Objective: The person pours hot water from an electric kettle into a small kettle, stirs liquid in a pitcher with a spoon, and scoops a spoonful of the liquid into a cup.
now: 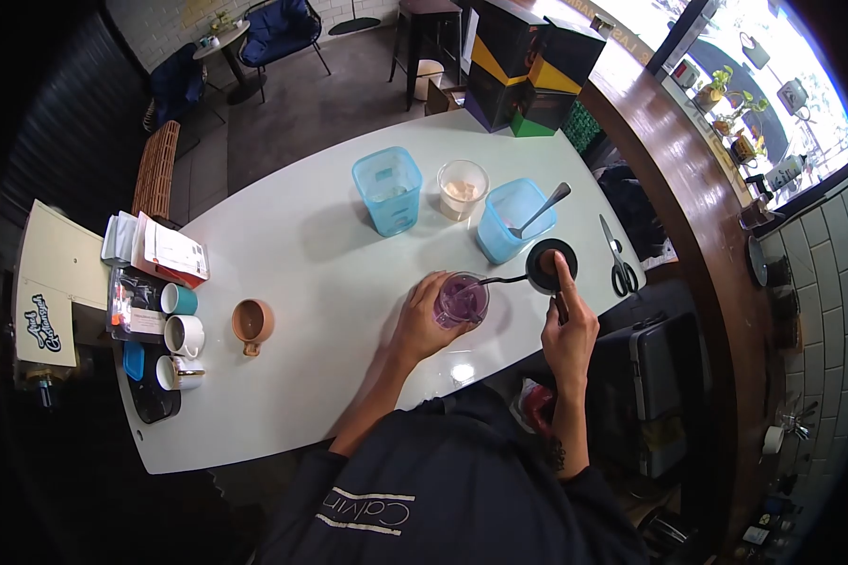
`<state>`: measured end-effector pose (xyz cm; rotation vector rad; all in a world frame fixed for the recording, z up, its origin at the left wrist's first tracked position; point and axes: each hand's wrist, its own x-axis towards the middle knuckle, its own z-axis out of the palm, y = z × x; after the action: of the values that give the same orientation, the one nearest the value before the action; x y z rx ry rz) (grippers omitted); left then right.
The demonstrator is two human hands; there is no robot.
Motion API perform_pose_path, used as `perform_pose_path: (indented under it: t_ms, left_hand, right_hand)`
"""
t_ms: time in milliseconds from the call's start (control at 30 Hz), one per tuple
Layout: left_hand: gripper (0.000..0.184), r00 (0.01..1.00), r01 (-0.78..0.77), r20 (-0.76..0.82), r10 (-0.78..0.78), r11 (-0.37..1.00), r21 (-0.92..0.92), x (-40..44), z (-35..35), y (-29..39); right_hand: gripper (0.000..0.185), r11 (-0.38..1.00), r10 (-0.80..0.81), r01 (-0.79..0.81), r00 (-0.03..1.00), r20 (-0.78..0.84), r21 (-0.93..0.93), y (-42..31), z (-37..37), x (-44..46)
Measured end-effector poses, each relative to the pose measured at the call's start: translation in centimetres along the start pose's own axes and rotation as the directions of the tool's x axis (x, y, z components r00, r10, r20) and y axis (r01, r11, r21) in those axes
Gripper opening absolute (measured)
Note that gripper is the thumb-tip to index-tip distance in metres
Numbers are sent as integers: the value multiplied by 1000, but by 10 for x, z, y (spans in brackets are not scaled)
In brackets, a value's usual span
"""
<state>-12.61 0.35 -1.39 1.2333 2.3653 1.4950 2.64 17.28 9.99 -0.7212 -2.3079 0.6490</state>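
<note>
My left hand point(424, 323) is wrapped round the side of a clear glass point(463, 299) with purple liquid in it, on the white table. In my right hand point(571, 320) is a black gooseneck kettle point(538, 274), its handle mostly hidden by my fingers. My index finger reaches onto the kettle's lid point(549, 261). The thin spout points left, its tip over the glass rim. Beyond the kettle stands a blue plastic container point(497, 241) with a spoon point(545, 209) leaning in it. Beside that are a clear cup point(464, 188) of pale contents and a taller blue container point(393, 212).
On the white table point(320, 395), scissors point(618, 259) lie at the right edge. A brown cup point(252, 322) stands left, near several mugs point(185, 335) and a box point(168, 252). Dark boxes point(509, 66) are stacked at the far edge. A wooden counter point(674, 169) runs along the right.
</note>
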Motion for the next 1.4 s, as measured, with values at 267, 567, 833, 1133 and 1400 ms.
perform_pose_path:
  t_ms: [267,567,833,1133,1400]
  left_hand:
    - [86,1000,3,6,-3,1000,-17,0,1,-1]
    - [86,1000,16,22,-15,1000,-19,1,-2,4]
    - [87,998,55,41,-53,997,-56,3,-5,8]
    - [81,997,59,50,-59,998,-1,4,-11,21]
    - [81,993,90,72,-90,996,-9,6,-16,27]
  right_hand:
    - [88,998,40,-34,992,123,-49,0,-9,-6]
    - [87,999,18,-19,1000,-2,-35,-1,-8,0]
    - [88,997,57,-50,992,114,-58,1,-13,-6]
    - [84,996,81,-81,996,23,24,-5,-17,1]
    - [86,1000,-25,26,995,100,-9,7,-11,-9]
